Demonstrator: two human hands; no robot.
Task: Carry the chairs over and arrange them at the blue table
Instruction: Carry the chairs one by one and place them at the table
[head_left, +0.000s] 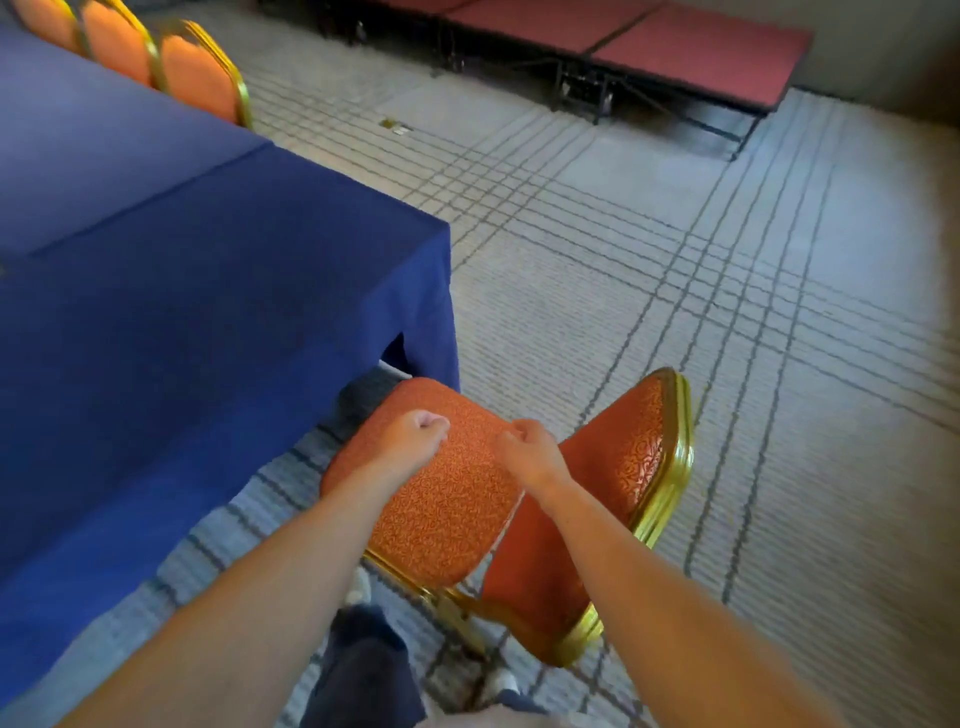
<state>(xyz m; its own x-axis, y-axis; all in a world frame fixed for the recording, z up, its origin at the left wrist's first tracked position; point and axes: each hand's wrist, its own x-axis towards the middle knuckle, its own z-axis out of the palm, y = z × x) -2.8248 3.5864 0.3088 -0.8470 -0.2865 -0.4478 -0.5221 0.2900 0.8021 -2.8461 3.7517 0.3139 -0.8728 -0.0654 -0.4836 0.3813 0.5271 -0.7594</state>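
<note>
Three chairs (156, 67) sit tucked along the blue tabletop's (156, 234) far side, and a fourth chair (457, 499) stands near the corner, seat angled off the edge (not squared up, I'd say). Left hand (415, 434) and right hand (527, 452) hover curled above it, gripping nothing. Open carpet (727, 312) lies rightward.

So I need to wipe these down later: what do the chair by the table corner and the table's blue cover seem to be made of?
The chair has seat and back pads in orange-red woven upholstery with a fine scroll pattern; its frame looks like gold-finished metal, shiny and ridged. The blue cover looks like matte cloth, draping in soft folds at the corner.
</note>
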